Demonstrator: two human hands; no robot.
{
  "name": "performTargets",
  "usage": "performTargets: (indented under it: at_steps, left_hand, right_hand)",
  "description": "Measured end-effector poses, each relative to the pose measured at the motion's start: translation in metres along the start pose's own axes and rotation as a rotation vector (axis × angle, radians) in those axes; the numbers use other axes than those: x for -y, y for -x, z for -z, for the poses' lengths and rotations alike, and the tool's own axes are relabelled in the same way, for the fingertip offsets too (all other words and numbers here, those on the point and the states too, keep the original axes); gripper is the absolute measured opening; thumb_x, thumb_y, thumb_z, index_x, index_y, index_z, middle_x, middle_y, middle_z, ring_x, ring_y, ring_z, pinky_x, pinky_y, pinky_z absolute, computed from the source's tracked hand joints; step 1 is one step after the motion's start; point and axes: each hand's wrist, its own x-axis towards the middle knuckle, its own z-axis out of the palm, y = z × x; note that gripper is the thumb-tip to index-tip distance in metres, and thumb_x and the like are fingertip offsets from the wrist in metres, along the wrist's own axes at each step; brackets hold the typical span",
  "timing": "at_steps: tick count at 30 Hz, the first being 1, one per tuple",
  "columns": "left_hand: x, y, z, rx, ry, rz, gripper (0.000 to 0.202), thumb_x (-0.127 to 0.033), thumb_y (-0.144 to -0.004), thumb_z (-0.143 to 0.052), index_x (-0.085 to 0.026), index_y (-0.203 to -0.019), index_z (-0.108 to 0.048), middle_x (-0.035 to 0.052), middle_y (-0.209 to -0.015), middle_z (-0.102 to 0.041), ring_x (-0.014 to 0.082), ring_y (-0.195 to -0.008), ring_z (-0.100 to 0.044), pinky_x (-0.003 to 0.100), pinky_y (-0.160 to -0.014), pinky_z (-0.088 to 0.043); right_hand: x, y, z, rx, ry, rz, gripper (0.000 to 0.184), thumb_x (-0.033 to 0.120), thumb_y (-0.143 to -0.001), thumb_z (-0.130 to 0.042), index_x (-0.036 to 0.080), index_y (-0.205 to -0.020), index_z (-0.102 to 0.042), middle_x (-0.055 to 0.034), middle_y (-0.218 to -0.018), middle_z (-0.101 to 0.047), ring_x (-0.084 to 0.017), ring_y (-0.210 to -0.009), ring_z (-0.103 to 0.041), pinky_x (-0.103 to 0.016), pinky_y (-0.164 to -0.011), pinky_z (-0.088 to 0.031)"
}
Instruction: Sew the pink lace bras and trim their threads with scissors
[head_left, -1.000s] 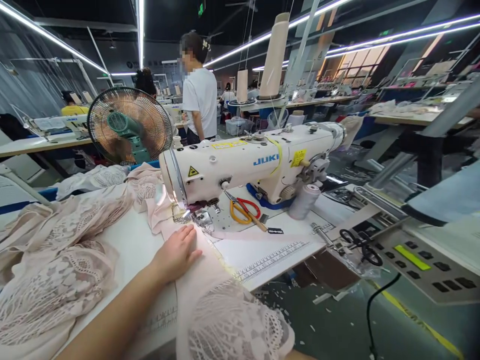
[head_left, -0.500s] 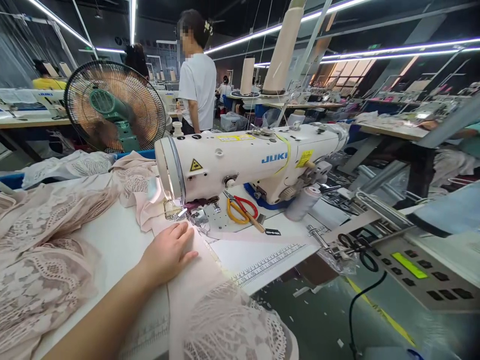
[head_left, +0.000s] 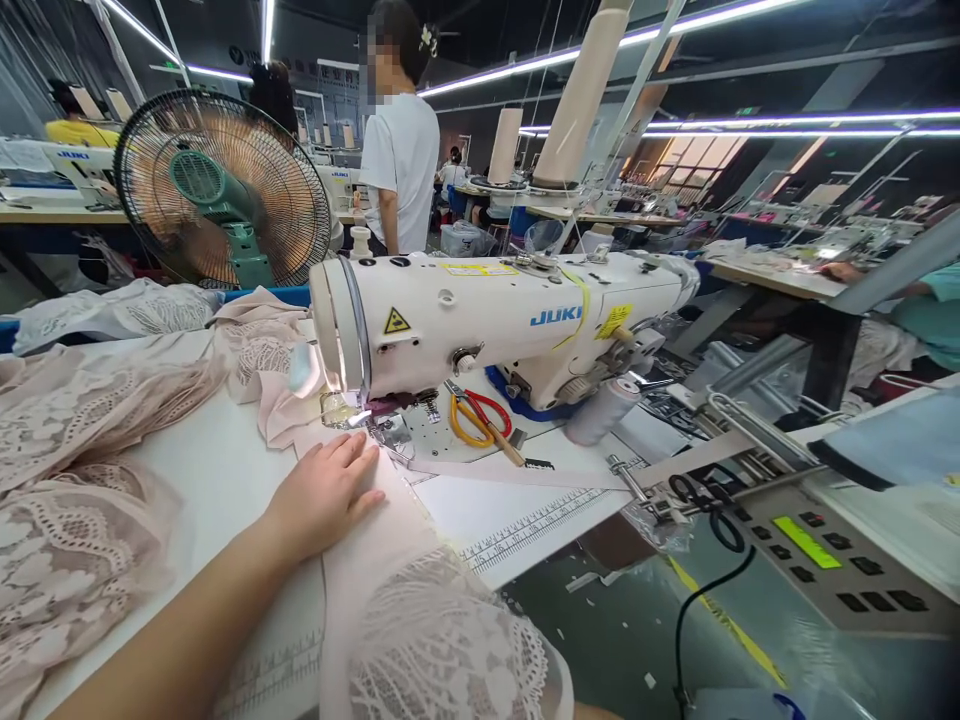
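Observation:
My left hand (head_left: 324, 497) lies palm down on pale pink fabric (head_left: 375, 555), its fingers stretched out just in front of the presser foot (head_left: 367, 422). The fabric runs under the needle area of a white JUKI sewing machine (head_left: 480, 320). Toward me the cloth widens into a lace panel (head_left: 442, 640) that hangs over the table's front edge. At the bottom edge, beside the lace, a sliver of skin shows, apparently my right hand (head_left: 596, 713); its fingers are hidden.
Scissors with red and yellow handles (head_left: 480, 418) and a wooden-handled tool (head_left: 506, 443) lie under the machine arm. A thread cone (head_left: 604, 410) stands to their right. Lace garments (head_left: 90, 440) are heaped at left. A fan (head_left: 225, 190) and a standing person (head_left: 401, 165) are behind; a control panel (head_left: 817, 560) is at right.
The view has shifted slightly. My left hand stays flat on the fabric close to the presser foot. A bit of skin has come into sight at the bottom edge.

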Motion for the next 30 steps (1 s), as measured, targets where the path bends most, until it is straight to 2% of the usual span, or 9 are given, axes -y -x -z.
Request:
performTargets:
  at_steps: [7,11,14,20,24,27,30]
  left_hand:
    - [-0.009,0.008,0.007,-0.051,0.018,-0.063,0.045,-0.044,-0.090,-0.043,-0.015,-0.120,-0.060,0.0157,-0.133,-0.056,0.0343,-0.124,-0.048,0.053,-0.099,-0.041]
    - [-0.014,0.014,0.008,-0.079,0.106,-0.101,0.039,-0.043,-0.092,-0.039,-0.018,-0.108,-0.065,0.0125,-0.124,-0.060,0.0302,-0.116,-0.053,0.046,-0.094,-0.046]
    - [-0.017,0.018,0.010,-0.082,0.207,-0.116,0.042,-0.046,-0.093,-0.033,-0.022,-0.102,-0.067,0.0093,-0.122,-0.061,0.0273,-0.112,-0.055,0.040,-0.089,-0.048]
    - [-0.024,0.023,0.022,-0.036,0.320,-0.135,0.052,-0.050,-0.094,-0.025,-0.023,-0.107,-0.067,0.0091,-0.123,-0.061,0.0266,-0.115,-0.054,0.039,-0.090,-0.048]
    - [-0.024,0.024,0.020,-0.038,0.341,-0.092,0.052,-0.053,-0.093,-0.028,-0.023,-0.111,-0.067,0.0082,-0.128,-0.059,0.0274,-0.119,-0.051,0.040,-0.095,-0.046]
    - [-0.020,0.024,0.013,-0.048,0.329,-0.078,0.051,-0.053,-0.093,-0.029,-0.024,-0.115,-0.065,0.0073,-0.134,-0.056,0.0278,-0.123,-0.050,0.042,-0.097,-0.045]
    - [-0.016,0.023,0.006,-0.070,0.297,-0.085,0.051,-0.052,-0.093,-0.029,-0.024,-0.118,-0.064,0.0066,-0.135,-0.056,0.0274,-0.123,-0.051,0.042,-0.097,-0.046]
  right_hand:
    - [-0.005,-0.014,0.006,-0.005,0.001,0.025,0.029,0.034,-0.092,-0.054,0.021,-0.117,-0.057,-0.0085,-0.123,-0.056,-0.021,-0.105,-0.057,-0.040,-0.088,-0.050]
    - [-0.008,-0.023,0.007,0.003,-0.020,0.043,0.030,0.034,-0.092,-0.054,0.020,-0.118,-0.056,-0.0089,-0.123,-0.056,-0.021,-0.105,-0.057,-0.041,-0.088,-0.050]
    - [-0.011,-0.031,0.007,0.014,-0.046,0.055,0.030,0.034,-0.092,-0.054,0.019,-0.118,-0.056,-0.0089,-0.122,-0.056,-0.021,-0.104,-0.058,-0.041,-0.087,-0.051]
    - [-0.016,-0.047,0.003,0.034,-0.118,0.072,0.031,0.034,-0.092,-0.054,0.018,-0.119,-0.055,-0.0092,-0.122,-0.056,-0.021,-0.103,-0.058,-0.042,-0.087,-0.051]
    - [-0.019,-0.056,-0.001,0.033,-0.182,0.073,0.032,0.034,-0.092,-0.054,0.017,-0.119,-0.055,-0.0092,-0.121,-0.056,-0.021,-0.102,-0.058,-0.042,-0.086,-0.051]
    - [-0.017,-0.061,-0.007,0.030,-0.243,0.065,0.032,0.039,-0.091,-0.054,0.015,-0.112,-0.057,-0.0079,-0.110,-0.060,-0.018,-0.093,-0.060,-0.038,-0.080,-0.052]
    - [-0.013,-0.070,-0.014,0.026,-0.307,0.053,0.042,0.058,-0.082,-0.056,0.016,-0.088,-0.061,-0.0008,-0.079,-0.059,-0.013,-0.069,-0.056,-0.030,-0.067,-0.049]
